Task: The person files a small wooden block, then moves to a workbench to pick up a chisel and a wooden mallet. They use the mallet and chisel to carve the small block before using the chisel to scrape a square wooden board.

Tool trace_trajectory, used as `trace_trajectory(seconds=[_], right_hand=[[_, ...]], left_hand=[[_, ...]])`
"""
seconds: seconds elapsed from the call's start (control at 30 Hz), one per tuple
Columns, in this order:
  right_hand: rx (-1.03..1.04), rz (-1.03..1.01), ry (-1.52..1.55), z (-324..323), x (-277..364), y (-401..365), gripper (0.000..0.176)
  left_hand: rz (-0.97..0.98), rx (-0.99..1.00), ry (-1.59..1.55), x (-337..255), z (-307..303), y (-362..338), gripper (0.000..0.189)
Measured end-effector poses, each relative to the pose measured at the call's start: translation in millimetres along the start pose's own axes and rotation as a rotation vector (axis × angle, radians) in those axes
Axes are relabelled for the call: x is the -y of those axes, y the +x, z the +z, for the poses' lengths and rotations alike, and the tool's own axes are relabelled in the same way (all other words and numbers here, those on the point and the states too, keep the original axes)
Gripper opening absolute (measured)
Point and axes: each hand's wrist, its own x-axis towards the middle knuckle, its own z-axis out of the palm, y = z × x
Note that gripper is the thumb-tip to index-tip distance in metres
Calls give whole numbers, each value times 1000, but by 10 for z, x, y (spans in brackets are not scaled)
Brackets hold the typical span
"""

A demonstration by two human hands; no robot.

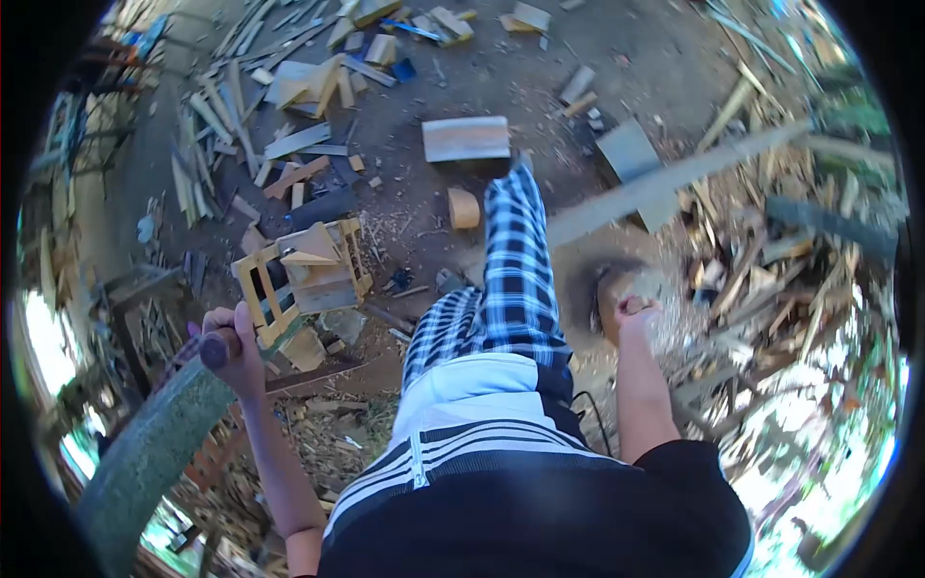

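Note:
My left hand (247, 339) is closed around a thick wooden handle (221, 348), its round end facing up toward me. The rest of that tool is hidden. Close beyond this hand stands a small wooden frame (258, 289) with slats and loose wood pieces on top. A greenish trunk-like beam (145, 462) runs beneath my left wrist. On the other side, my right hand (638, 310) has its fingers curled, overlapping a blurred brown rounded piece of wood (608, 301). I cannot tell whether the right fingers hold it.
A pale wood block (466, 140) and a short rounded block (463, 208) lie on the dirt ahead, near my legs. A long plank (665, 181) slants across to the right. Scrap wood (771, 279) heaps up on the right, with more offcuts (306, 87) at the front left.

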Motion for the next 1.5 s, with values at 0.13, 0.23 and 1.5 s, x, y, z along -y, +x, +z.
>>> trace_trajectory(seconds=[0.13,0.23,1.5], right_hand=[[130,162,-244,1486,-405,251,43],[459,266,-434,2675,-552,554,49],[883,-1193,-1899,8510,-3070,259,70]], left_hand=[[-2,-73,313,-262,457,209,25],[79,74,462,-266,919,513,25],[-774,-299,-595,2599,4678,4888,22]])
